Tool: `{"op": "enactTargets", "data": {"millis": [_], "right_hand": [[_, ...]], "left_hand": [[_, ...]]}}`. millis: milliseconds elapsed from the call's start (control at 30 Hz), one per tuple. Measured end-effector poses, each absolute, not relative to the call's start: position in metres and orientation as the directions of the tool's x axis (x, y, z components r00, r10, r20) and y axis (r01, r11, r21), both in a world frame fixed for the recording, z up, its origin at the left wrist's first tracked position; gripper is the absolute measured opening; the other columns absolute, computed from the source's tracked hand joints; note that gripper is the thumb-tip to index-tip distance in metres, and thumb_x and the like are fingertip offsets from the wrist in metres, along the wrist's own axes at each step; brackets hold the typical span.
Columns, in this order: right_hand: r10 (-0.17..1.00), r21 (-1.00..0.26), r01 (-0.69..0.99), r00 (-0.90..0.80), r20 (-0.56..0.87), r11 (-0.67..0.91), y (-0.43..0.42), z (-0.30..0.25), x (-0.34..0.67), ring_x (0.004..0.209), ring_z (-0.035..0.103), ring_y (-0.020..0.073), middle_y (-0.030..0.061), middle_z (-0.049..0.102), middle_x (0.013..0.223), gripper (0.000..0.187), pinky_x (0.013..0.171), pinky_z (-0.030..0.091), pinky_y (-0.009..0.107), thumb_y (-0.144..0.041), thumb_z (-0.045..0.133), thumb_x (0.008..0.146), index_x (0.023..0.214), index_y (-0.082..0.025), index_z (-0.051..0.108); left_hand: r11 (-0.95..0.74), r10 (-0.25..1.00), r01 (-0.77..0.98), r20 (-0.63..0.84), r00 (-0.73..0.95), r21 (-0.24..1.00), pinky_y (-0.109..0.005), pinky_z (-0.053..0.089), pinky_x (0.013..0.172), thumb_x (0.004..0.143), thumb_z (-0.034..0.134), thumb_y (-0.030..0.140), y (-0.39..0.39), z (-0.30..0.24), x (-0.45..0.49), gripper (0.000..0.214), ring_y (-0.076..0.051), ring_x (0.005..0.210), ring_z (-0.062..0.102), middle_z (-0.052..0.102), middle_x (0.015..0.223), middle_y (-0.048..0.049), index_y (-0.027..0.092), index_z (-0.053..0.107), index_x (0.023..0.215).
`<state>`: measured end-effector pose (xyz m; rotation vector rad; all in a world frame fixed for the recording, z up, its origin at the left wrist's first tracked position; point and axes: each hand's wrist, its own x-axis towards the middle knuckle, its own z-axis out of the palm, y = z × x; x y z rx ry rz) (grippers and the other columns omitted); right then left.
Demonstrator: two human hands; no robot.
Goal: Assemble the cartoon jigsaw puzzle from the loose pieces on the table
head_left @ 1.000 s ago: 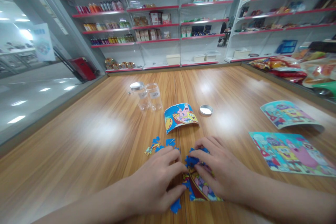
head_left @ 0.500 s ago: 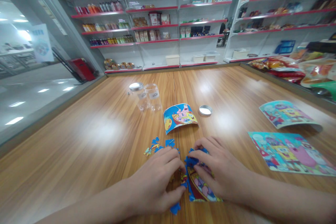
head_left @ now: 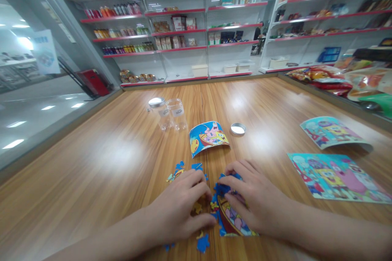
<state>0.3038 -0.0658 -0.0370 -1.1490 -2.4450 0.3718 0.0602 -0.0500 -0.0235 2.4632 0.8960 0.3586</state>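
A partly joined jigsaw puzzle (head_left: 234, 218), showing a boat and pink figures on blue, lies on the table close to me. Over its upper part rests my right hand (head_left: 257, 197), with a blue puzzle piece (head_left: 222, 189) between thumb and index finger. My left hand (head_left: 183, 202) hovers left of the puzzle, thumb and fingers apart, nothing visible between them. Loose pieces lie around it: a blue piece (head_left: 203, 243) below the thumb and several blue and yellow pieces (head_left: 179, 169) beyond the knuckles. Other pieces under this hand are partly hidden. A curved picture card (head_left: 210, 136) with a similar boat scene stands beyond.
Two clear jars stand at the back left, one lidded jar (head_left: 162, 114) and one open jar (head_left: 177, 114). A metal lid (head_left: 238, 129) lies right of the card. To the right are a curved print (head_left: 333, 130) and a flat print (head_left: 339, 177). Stocked shelves (head_left: 180, 30) line the far wall.
My left hand has shifted slightly left and spread its thumb and index finger, uncovering yellow and blue pieces beside it. My right hand stays at nearly the same spot on the puzzle.
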Motion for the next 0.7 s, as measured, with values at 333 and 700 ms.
{"op": "enactTargets", "data": {"millis": [333, 700], "right_hand": [[0.772, -0.407, 0.659, -0.575, 0.27, 0.633, -0.0675, -0.0344, 0.3026, 0.1, 0.049, 0.0266, 0.0094, 0.055, 0.104, 0.018, 0.087, 0.043, 0.045, -0.021, 0.054, 0.093, 0.107, -0.021, 0.066], [0.765, -0.378, 0.666, -0.58, 0.279, 0.643, -0.0647, -0.0371, 0.3039, 0.101, 0.05, 0.0274, 0.0101, 0.056, 0.106, 0.019, 0.088, 0.042, 0.047, -0.022, 0.054, 0.093, 0.109, -0.021, 0.066]], "left_hand": [[-0.741, 0.539, 0.386, 0.144, 0.83, 0.55, -0.04, 0.046, 0.095, 0.088, 0.069, 0.031, -0.0496, -0.0203, 0.0597, 0.027, -0.022, 0.106, 0.054, 0.056, 0.12, -0.0082, 0.022, 0.063, 0.112], [-0.737, 0.562, 0.437, 0.109, 0.82, 0.516, -0.042, 0.048, 0.095, 0.084, 0.07, 0.029, -0.0468, -0.016, 0.0554, 0.02, -0.024, 0.106, 0.053, 0.051, 0.119, -0.0095, 0.02, 0.065, 0.101]]}}
